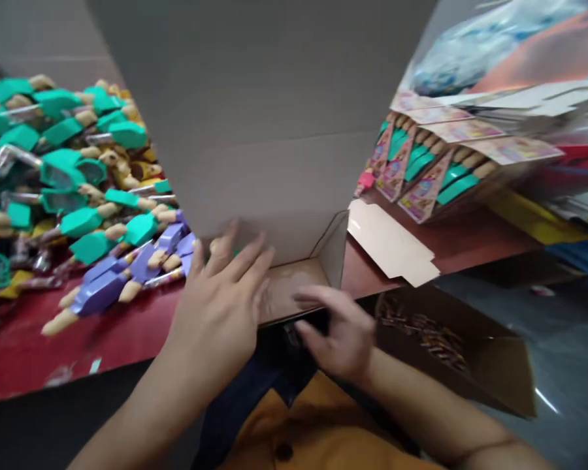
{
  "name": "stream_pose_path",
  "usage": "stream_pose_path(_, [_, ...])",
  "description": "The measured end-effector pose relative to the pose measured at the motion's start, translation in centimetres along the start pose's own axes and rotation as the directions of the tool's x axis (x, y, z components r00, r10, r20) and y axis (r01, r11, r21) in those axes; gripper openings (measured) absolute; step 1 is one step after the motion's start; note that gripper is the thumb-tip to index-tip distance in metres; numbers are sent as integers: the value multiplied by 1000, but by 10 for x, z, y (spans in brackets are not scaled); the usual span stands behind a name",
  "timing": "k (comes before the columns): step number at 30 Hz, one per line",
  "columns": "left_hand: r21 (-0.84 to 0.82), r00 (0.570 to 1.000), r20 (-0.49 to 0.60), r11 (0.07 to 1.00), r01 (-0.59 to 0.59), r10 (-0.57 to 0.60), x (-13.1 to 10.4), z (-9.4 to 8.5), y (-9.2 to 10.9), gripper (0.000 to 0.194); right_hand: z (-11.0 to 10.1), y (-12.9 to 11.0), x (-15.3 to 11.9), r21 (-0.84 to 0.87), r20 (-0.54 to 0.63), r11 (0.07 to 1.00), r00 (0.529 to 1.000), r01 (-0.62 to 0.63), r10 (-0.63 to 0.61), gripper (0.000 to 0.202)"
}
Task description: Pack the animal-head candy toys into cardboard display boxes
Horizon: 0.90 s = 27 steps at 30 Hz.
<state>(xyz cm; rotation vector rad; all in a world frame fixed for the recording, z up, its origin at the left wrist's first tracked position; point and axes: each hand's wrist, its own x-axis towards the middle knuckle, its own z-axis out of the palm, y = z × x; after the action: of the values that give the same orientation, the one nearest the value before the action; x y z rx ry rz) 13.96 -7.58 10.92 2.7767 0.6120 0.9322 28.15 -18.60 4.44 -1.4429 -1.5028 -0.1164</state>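
A small cardboard box (298, 279) lies in front of me, with a tall grey cardboard panel (274, 130) rising behind it. My left hand (220, 297) spreads over the box's left end, palm down, its fingers apart and slightly blurred. Bits of green and tan show by its fingertips; the rest is hidden beneath. At the near edge, my right hand (343, 329) has its thumb and forefinger apart, the thumb outside the edge and the forefinger over the inside. I see nothing held in it. Purple plastic toys with tan ends (100, 287) lie left of my left hand.
Green plastic toys with tan ends (61, 170) are heaped at left on the red table (142, 326). At right are printed display boxes (470, 147) filled with similar toys, a flat cardboard cutout (392, 241), and an open carton (504, 365) of small brownish pieces below the table.
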Motion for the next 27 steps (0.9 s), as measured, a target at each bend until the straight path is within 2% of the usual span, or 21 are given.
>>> stream_pose_path(2, [134,998,9,989,-55,55,-3,4,-5,38,-28,40,28,-241,-214,970,975,4,-57,16])
stream_pose_path(3, [169,997,4,983,-72,72,-5,4,-7,40,-38,65,47,-374,-268,925,963,-65,-41,13])
stream_pose_path(4, [196,996,3,977,-86,87,-7,3,-8,40,-45,94,67,-491,-267,848,961,-199,71,20])
stream_pose_path(5, [224,995,0,969,-100,103,-8,2,-9,41,-48,122,88,-614,-172,735,957,-288,232,28])
stream_pose_path(6, [256,993,2,960,-113,116,-8,0,-9,40,-49,150,107,-735,-29,613,916,-291,400,32])
stream_pose_path(9, [362,987,23,919,-155,157,-7,-5,-9,37,-40,213,148,-759,163,610,841,-227,515,24])
stream_pose_path(11, [408,982,39,894,-185,186,-5,-9,-9,34,-32,240,159,-757,214,618,813,-213,542,29])
stream_pose_path(13, [428,978,62,880,-207,199,-4,-12,-10,32,-27,256,161,-769,237,606,790,-203,566,35])
stream_pose_path(16, [413,982,91,891,-190,167,-3,-13,-12,30,-27,267,160,-767,293,623,783,-150,549,35])
stream_pose_path(18, [370,991,82,920,-131,109,-2,-11,-11,28,-31,267,160,-746,347,659,789,-94,506,40])
stream_pose_path(21, [274,998,-57,962,18,-2,-7,-11,0,28,-42,257,163,-707,382,706,816,-44,434,49])
stream_pose_path(23, [200,972,-231,975,92,-44,-16,-16,13,39,-57,242,161,-700,327,711,856,-65,400,50])
stream_pose_path(25, [148,930,-367,988,54,4,-32,-23,27,55,-78,219,151,-708,222,696,899,-116,377,55])
stream_pose_path(26, [129,927,-371,992,-8,55,-40,-26,34,59,-90,204,141,-687,163,710,921,-152,355,58])
stream_pose_path(27, [113,939,-326,990,-79,113,-47,-27,41,59,-104,188,127,-668,121,723,933,-176,339,62])
